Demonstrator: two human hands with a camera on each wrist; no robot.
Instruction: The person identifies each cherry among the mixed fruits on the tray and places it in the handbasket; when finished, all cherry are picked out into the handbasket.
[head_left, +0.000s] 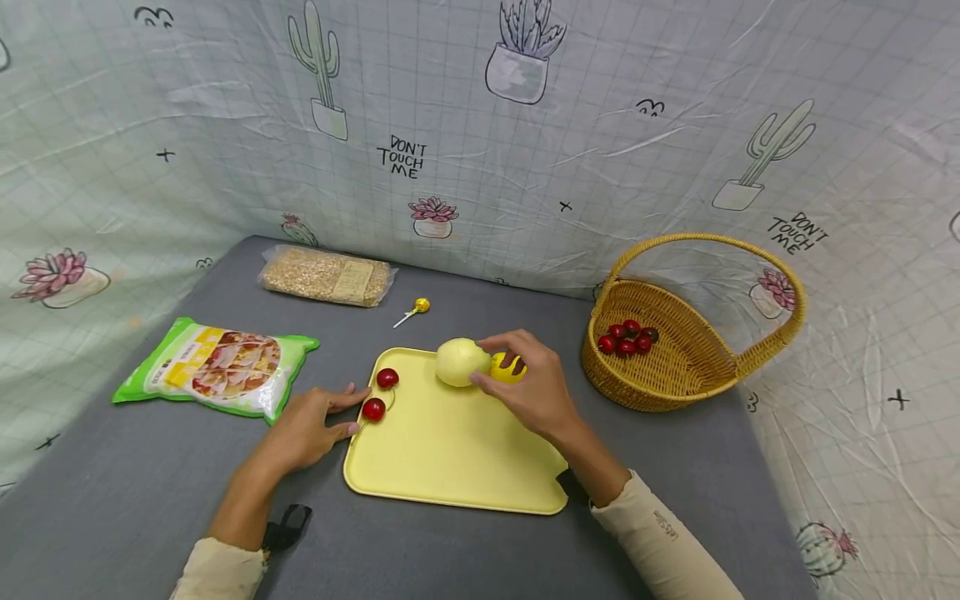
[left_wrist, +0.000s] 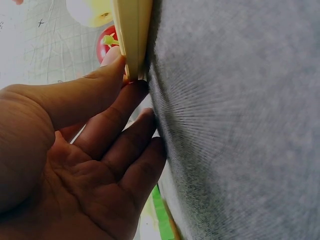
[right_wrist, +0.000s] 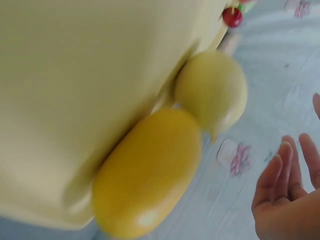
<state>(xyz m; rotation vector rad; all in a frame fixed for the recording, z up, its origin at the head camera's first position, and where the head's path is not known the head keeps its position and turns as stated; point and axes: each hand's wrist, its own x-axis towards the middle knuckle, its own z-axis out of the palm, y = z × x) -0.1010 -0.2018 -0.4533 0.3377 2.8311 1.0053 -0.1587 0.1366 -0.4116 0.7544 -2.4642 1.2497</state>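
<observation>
At the left edge of a pale yellow tray, my left hand pinches the rim, thumb above and fingertips below in the left wrist view. Two red cherries lie on the tray beside that thumb. A pale yellow-green pear rests near the tray's far edge. Touching it is an oblong yellow mango, partly hidden in the head view behind my right hand. That hand hovers over the two fruits. In the right wrist view its fingers are spread and apart from both.
A wicker basket with a tall handle stands at the right, holding several cherries. A lollipop lies behind the tray. Further left are a bag of grains and a green food packet. Patterned cloth hangs behind the table.
</observation>
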